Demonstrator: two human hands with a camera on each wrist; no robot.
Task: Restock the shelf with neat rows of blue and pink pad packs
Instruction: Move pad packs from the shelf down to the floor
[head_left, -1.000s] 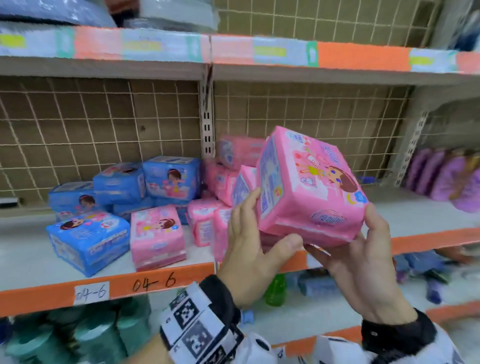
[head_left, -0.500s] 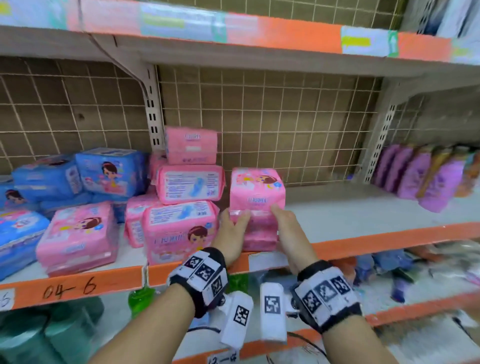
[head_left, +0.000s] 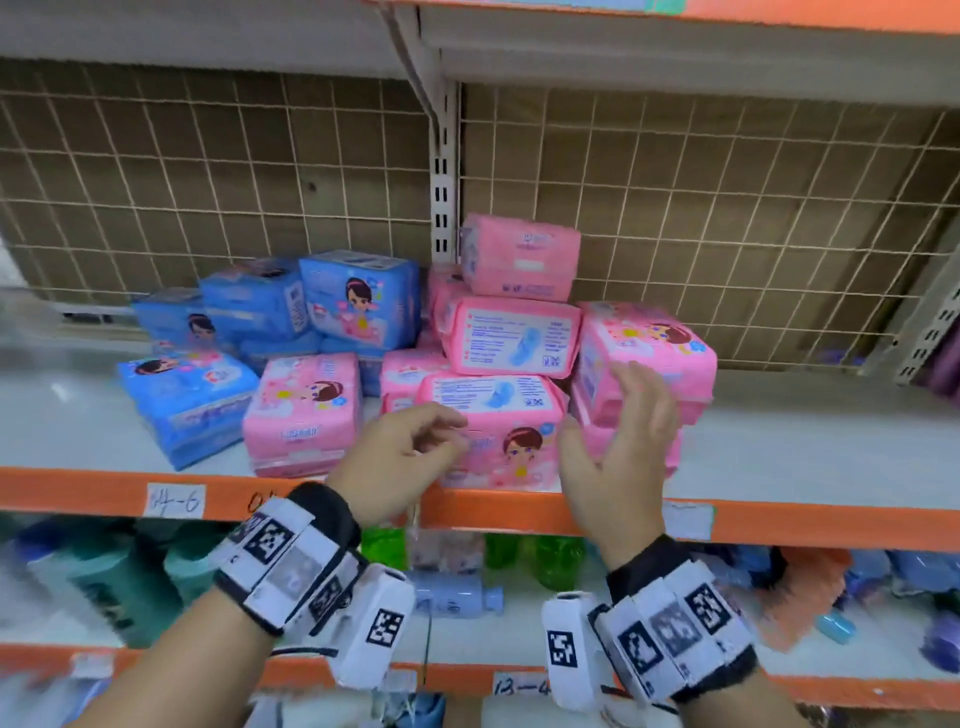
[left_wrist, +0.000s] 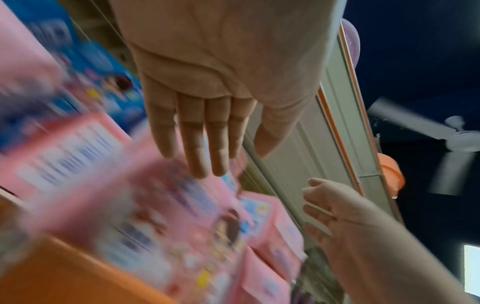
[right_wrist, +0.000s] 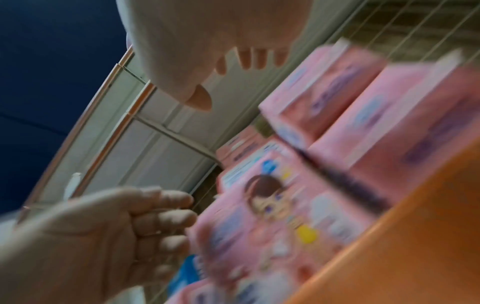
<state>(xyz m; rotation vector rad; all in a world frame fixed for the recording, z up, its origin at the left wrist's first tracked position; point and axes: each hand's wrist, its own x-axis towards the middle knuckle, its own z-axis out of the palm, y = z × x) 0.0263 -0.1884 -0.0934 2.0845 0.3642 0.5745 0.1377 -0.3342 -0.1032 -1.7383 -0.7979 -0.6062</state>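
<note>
Blue pad packs (head_left: 358, 301) are piled at the left of the shelf (head_left: 805, 452), with one blue pack (head_left: 189, 400) lying in front. Pink pad packs (head_left: 511, 338) are stacked in the middle. At the right end of the pile a pink pack (head_left: 644, 348) sits on another pink pack. My right hand (head_left: 631, 410) hovers just in front of it, fingers spread, holding nothing. My left hand (head_left: 441, 431) hangs loosely curled and empty before the front pink pack (head_left: 498, 441). The left wrist view shows the left hand (left_wrist: 200, 144) with straight fingers.
A wire mesh back (head_left: 727, 208) and a slotted post (head_left: 441, 182) stand behind the packs. The shelf's orange front lip (head_left: 805, 525) runs below my hands. Purple packs (head_left: 943, 364) sit far right. Green bottles (head_left: 550, 561) and teal items (head_left: 130, 582) fill the lower shelf.
Both hands have let go of the pink pack and drawn back toward me. The pack stays on the shelf at the right end of the pink pile.
</note>
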